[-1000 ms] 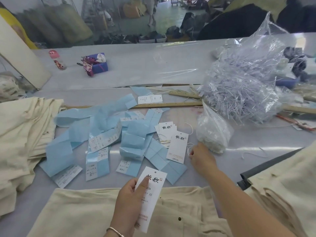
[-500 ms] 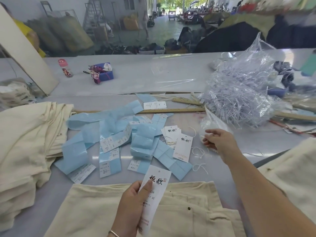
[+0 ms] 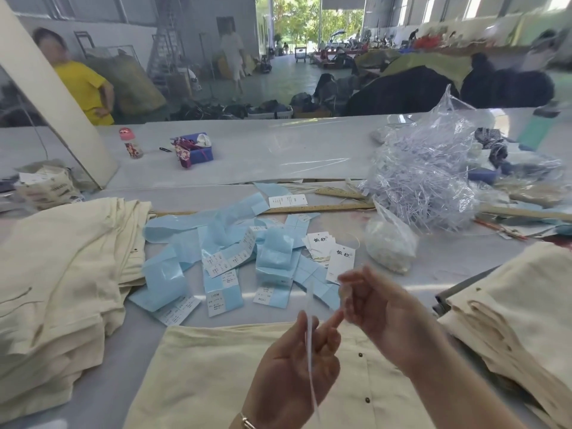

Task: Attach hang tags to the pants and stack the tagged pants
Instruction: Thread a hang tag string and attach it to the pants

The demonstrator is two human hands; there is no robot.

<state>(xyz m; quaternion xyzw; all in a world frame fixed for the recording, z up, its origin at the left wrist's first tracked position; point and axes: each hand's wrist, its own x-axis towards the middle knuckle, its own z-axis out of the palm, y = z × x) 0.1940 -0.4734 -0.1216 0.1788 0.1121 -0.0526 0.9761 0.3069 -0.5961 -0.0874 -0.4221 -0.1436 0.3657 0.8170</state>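
1. The grey table (image 3: 309, 156) runs wide — a clear plastic sheet covers its top.
2. Near centre lie cream pants (image 3: 198, 382); folded stacks sit left (image 3: 58, 274) and right (image 3: 520, 311).
3. Mid-table: scattered blue label strips (image 3: 223, 239), white hang tags (image 3: 322, 244), wooden rulers (image 3: 322, 208).
4. Far right — a bag of plastic fasteners (image 3: 424, 181); far left, a small bottle (image 3: 131, 144).

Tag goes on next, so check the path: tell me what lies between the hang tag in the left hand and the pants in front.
Nothing visible. The left hand holds the hang tag edge-on directly above the pants, with only air between them.
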